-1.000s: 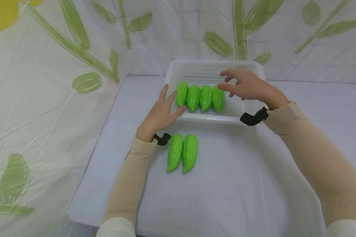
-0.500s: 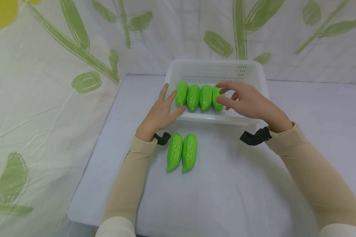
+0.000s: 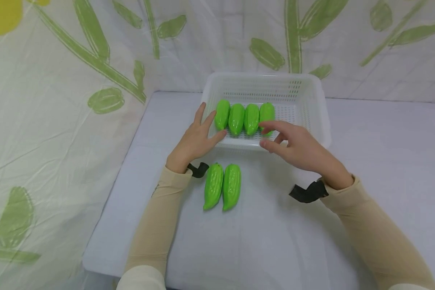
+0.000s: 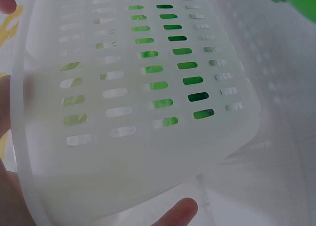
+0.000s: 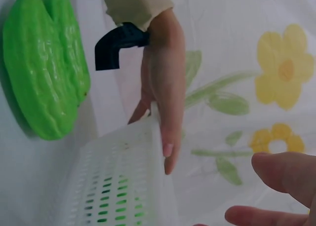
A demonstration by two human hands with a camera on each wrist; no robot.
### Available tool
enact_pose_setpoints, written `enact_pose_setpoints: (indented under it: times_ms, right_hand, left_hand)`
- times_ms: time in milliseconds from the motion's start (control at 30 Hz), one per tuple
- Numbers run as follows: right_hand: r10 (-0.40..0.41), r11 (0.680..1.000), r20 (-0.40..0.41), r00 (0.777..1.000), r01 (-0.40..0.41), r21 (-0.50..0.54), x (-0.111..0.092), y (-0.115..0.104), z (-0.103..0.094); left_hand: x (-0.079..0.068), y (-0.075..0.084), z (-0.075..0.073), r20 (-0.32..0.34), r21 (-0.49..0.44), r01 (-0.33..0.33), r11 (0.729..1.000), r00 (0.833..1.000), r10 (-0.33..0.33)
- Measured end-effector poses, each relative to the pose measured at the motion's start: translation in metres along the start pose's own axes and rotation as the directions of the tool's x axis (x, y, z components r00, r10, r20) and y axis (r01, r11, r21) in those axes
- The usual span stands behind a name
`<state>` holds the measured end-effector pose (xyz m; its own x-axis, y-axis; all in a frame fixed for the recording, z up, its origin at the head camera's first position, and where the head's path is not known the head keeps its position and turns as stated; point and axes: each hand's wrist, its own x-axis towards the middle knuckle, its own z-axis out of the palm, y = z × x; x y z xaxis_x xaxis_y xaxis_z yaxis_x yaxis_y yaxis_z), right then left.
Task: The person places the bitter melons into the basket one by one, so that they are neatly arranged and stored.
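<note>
Several glossy green bitter melons [image 3: 237, 119] lie side by side in the left part of a white slotted plastic basket [image 3: 264, 143]. Two more bitter melons [image 3: 232, 187] rest together on the table in front of it. My left hand [image 3: 192, 141] rests on the basket's left front corner, fingers straight and spread; the right wrist view shows this hand [image 5: 168, 63] across the rim. Above the front rim is my right hand [image 3: 301, 149], its fingers loosely bent with nothing between them, overlapping the rightmost melon in the basket. In the left wrist view, the slotted basket wall [image 4: 113, 162] fills most of the picture.
A white cloth covers the table [image 3: 275, 233]. Behind and to the left hangs a pale curtain [image 3: 217, 40] printed with green leaves and yellow flowers. Black brackets [image 3: 308, 192] sit at both wrists.
My right hand has drawn back from over the basket's interior toward its front rim, nearer to me. The left hand, the basket and the bitter melons have stayed in place.
</note>
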<state>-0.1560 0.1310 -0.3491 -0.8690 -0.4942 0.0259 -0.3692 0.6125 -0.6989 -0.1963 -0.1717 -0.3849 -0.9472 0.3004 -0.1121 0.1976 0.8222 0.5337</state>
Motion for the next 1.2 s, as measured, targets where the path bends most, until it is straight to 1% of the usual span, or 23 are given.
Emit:
enact_pose_setpoints:
  times_ms: [200, 333, 433, 567, 767, 1000, 1100, 1200]
  right_hand:
    - [-0.027, 0.999, -0.034, 0.999, 0.027, 0.019, -0.007, -0.001, 0.006]
    - [-0.025, 0.999, -0.025, 0.999, 0.026, 0.038, -0.013, -0.003, 0.012]
    - [-0.049, 0.998, -0.012, 0.999, 0.049, 0.026, -0.016, -0.004, 0.019]
    - [-0.082, 0.997, -0.022, 0.996, 0.082, 0.000, -0.019, -0.006, 0.026]
    - [-0.088, 0.996, -0.025, 0.996, 0.088, -0.025, -0.022, -0.011, 0.034]
    - [-0.106, 0.992, 0.015, 0.994, 0.107, -0.068, -0.023, -0.011, 0.047]
    - [-0.100, 0.991, 0.036, 0.994, 0.102, -0.086, -0.022, -0.009, 0.055]
    - [-0.095, 0.992, 0.052, 0.994, 0.099, -0.082, -0.021, -0.008, 0.063]
  left_hand:
    - [0.000, 0.000, 0.000, 0.004, -0.003, 0.003, 1.000, 1.000, -0.003]
    - [0.000, 0.000, -0.001, 0.004, -0.001, 0.002, 1.000, 1.000, -0.002]
    - [0.000, 0.000, -0.001, 0.003, -0.001, -0.001, 1.000, 1.000, 0.001]
    - [0.000, 0.001, -0.001, 0.002, -0.001, -0.001, 1.000, 1.000, 0.001]
    - [0.001, 0.000, 0.000, 0.002, -0.002, 0.004, 1.000, 1.000, -0.004]
    - [0.001, -0.001, 0.000, 0.004, 0.002, 0.002, 1.000, 1.000, -0.002]
    - [0.001, -0.001, 0.000, 0.004, 0.008, 0.004, 1.000, 1.000, -0.004]
    - [0.002, -0.002, 0.001, 0.004, 0.011, 0.007, 1.000, 1.000, -0.007]
